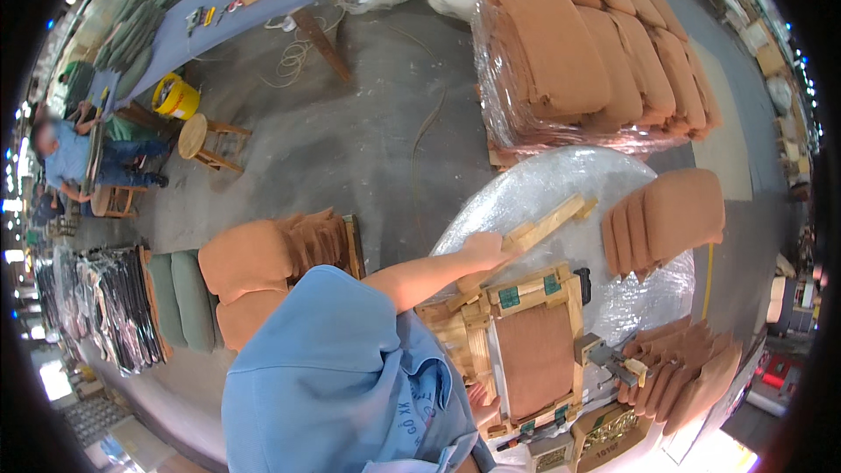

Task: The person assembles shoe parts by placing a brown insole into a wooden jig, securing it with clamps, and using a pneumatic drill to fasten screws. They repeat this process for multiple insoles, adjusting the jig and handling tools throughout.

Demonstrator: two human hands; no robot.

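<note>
My left hand [484,250] is closed around a long wooden bar [547,226] that slants above the table. Below it lies a wooden frame jig [480,346] with green hinge-like plates [510,298] and a brown padded panel [534,363] inside. My right hand [482,405] rests at the near edge of this jig, its fingers apart and partly hidden by my sleeve. A metal clamp [604,355] is fixed to the jig's far side. Next to the jig's corner sits a small black part [583,285].
The round table [569,166] is covered in clear film. On it lie brown pad stacks [679,215], more pads [683,368] and a carton of brass-coloured pieces [609,438]. A wrapped pallet of pads [561,52] stands beyond. Stool [206,138], yellow bucket [177,98] and another person [70,153] are left.
</note>
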